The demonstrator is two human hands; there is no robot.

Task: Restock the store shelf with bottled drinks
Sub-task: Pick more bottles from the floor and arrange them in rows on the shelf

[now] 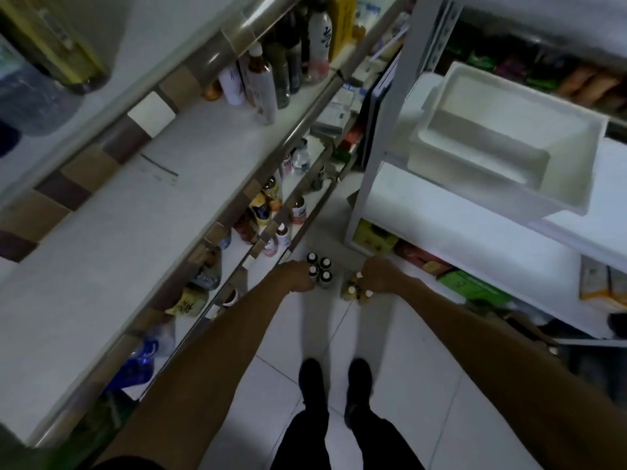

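Observation:
Both my arms reach down to the tiled floor. A cluster of dark bottles with white caps (322,268) stands on the floor by the foot of the left shelf. My left hand (296,276) is closed on the nearest of them. Just to the right stands a group of yellowish bottles with white caps (353,291); my right hand (379,274) is closed over their tops. The left shelf (152,198) has a broad bare white board, with several bottles (268,83) at its far end and more on the lower levels.
A white rack (441,215) on the right holds a white plastic tub (509,137) and boxed goods below. My two black shoes (336,385) stand in the narrow aisle between the shelves. A large water jug (30,96) sits at the upper left.

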